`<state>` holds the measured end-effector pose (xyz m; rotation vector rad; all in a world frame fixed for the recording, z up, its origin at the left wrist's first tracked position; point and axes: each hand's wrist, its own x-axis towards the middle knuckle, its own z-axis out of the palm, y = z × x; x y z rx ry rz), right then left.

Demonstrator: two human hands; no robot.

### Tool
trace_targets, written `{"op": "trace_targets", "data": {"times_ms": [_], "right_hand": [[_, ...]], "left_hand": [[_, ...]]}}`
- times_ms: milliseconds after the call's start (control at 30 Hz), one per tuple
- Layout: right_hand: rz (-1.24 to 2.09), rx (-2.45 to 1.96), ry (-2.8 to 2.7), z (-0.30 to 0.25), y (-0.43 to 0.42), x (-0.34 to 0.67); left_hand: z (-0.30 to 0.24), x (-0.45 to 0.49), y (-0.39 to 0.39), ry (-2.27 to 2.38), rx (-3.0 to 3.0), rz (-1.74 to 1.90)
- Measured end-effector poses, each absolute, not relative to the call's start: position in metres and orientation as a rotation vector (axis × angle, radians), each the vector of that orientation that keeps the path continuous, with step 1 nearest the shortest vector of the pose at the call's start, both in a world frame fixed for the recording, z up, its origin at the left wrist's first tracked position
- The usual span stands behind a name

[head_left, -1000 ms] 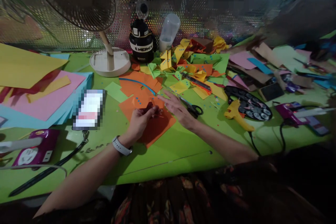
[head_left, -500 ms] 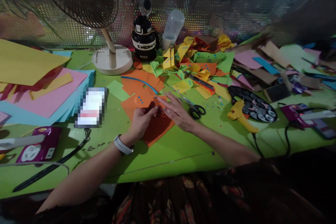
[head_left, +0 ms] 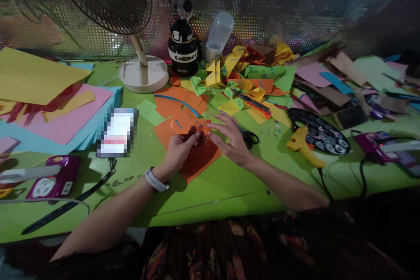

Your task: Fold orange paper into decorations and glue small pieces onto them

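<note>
An orange paper sheet (head_left: 200, 166) lies on the green table beneath both hands, with a few blue dots toward its back part. My left hand (head_left: 177, 152), a white watch band at the wrist, pinches a small dark reddish piece (head_left: 194, 131) between thumb and fingers over the sheet. What that piece is cannot be made out. To its right, my right hand (head_left: 232, 141) is open, fingers spread, close to the piece but apart from it. Black-handled scissors (head_left: 251, 138) lie just behind the right hand, partly hidden by it.
Dotted paper scraps (head_left: 236, 70) are heaped at the back beside a black bottle (head_left: 183, 54). A fan base (head_left: 144, 76), a phone (head_left: 117, 133) and coloured sheets (head_left: 78, 118) occupy the left. A yellow glue gun (head_left: 303, 144) and a black palette-shaped tray (head_left: 292, 116) lie right.
My right hand has drawn back to the right, its fingers leaving the dark piece. My left hand keeps its pinch. The whole view has shifted slightly.
</note>
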<state>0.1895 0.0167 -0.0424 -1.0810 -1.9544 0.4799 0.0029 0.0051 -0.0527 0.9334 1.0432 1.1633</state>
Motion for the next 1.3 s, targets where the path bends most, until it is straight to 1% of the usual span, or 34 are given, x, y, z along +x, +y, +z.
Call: {"op": "trace_targets", "data": {"times_ms": [133,267,567,1300], "right_hand": [[0.353,-1.107,-1.84,-0.041,0.021,0.189],[0.309,-1.106,-1.87,-0.041,0.023,0.188],[0.288,-1.104,-1.908,-0.044,0.021,0.185],[0.288,-0.982,-1.884,-0.045,0.02,0.183]], "left_hand": [[-0.049,0.005,0.003,1.046,0.992,1.174],[-0.046,0.007,0.002,1.024,1.087,1.199],[-0.059,0.004,0.004,0.975,1.244,1.224],[-0.048,0.006,0.004,0.999,1.213,1.2]]}}
